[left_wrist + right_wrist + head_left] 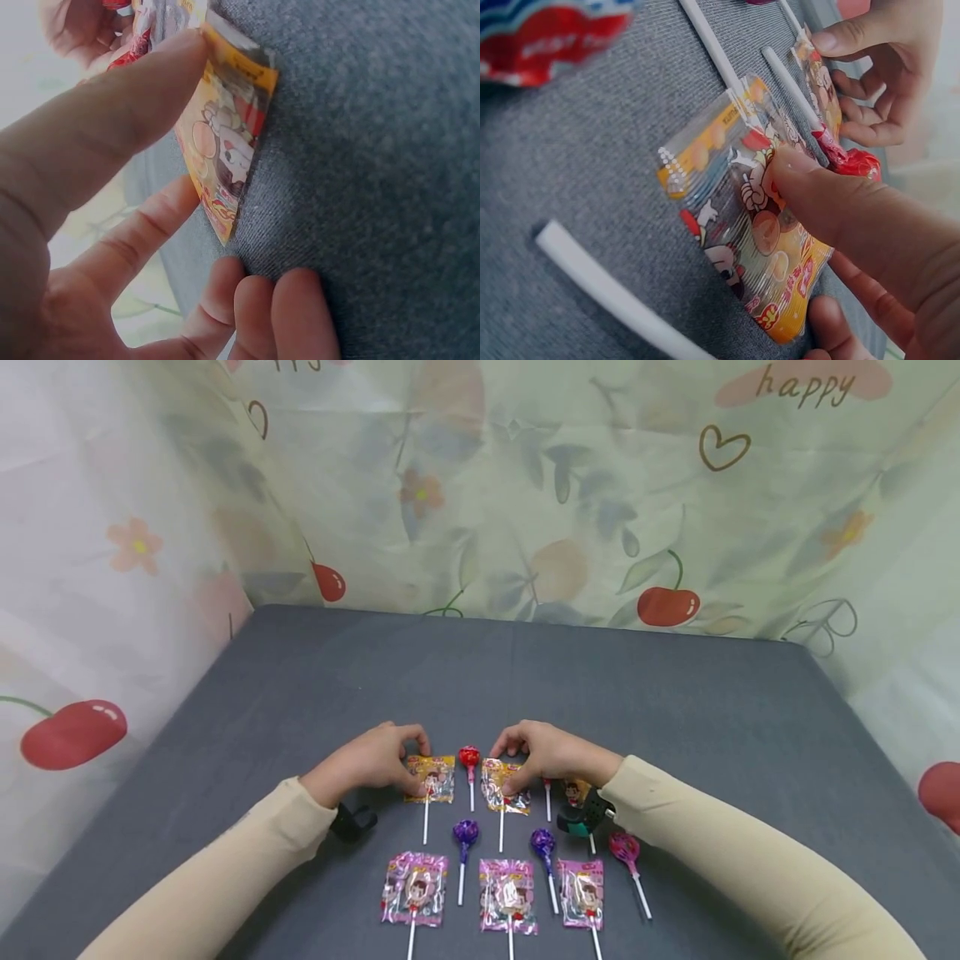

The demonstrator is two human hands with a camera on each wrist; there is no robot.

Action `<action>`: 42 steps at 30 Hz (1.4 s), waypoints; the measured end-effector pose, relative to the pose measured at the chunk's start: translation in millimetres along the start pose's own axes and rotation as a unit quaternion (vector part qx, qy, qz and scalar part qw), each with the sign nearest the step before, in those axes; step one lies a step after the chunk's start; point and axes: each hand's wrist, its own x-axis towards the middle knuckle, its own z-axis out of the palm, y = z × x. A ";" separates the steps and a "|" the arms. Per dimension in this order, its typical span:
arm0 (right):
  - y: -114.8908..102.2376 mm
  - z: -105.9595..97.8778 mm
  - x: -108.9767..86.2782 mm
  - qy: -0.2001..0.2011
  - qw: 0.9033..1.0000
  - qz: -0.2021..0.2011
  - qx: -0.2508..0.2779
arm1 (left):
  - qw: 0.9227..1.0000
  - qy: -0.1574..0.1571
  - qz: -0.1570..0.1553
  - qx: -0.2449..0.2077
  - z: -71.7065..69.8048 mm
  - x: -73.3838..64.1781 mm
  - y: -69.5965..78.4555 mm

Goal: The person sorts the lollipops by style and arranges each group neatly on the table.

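Note:
In the head view my left hand [378,758] holds a flat yellow-wrapped lollipop [442,771] by its edges, thumb on the near side and index finger on the far side. My right hand [553,752] grips another yellow-wrapped lollipop [492,779] the same way. The right wrist view shows that thumb pressing the printed wrapper [769,232]; the fingers beyond it are partly hidden. Between the hands lies a red ball lollipop [468,757], its white stick toward me. Beneath the right wrist, a third yellow-wrapped lollipop [573,792] and a red lollipop's stick [547,802] are partly covered.
Nearer to me lie two purple ball lollipops [465,833] and a pink one [624,847]. Three pink-wrapped flat lollipops [415,891] form the front row. Grey cloth covers the table [525,677], with patterned curtains [525,510] behind and at both sides.

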 end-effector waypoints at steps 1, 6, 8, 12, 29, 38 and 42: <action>-0.4 0.0 0.1 0.001 1.000 0.002 -0.002 | 1.000 -0.001 0.000 -0.002 -0.2 0.1 0.0; -2.4 0.5 -0.4 0.006 1.000 0.010 -0.004 | 1.000 0.007 -0.003 -0.012 0.4 0.2 -1.0; -2.5 1.1 -0.4 0.009 1.000 0.010 -0.005 | 1.000 0.018 -0.005 -0.007 2.5 -0.1 -0.4; -1.8 2.1 -1.4 0.014 1.000 0.011 -0.008 | 0.999 0.039 -0.020 0.019 7.8 -0.1 3.1; -2.9 3.9 -2.0 0.022 1.000 0.022 -0.002 | 0.995 0.050 -0.062 -0.054 0.8 7.4 7.5; -2.1 4.4 -0.9 0.025 1.000 0.017 -0.004 | 0.966 0.101 -0.064 -0.231 -26.3 10.2 -0.9; -1.7 4.8 -1.7 0.022 1.000 0.019 -0.004 | 0.959 0.106 -0.055 -0.257 -36.3 14.7 -1.1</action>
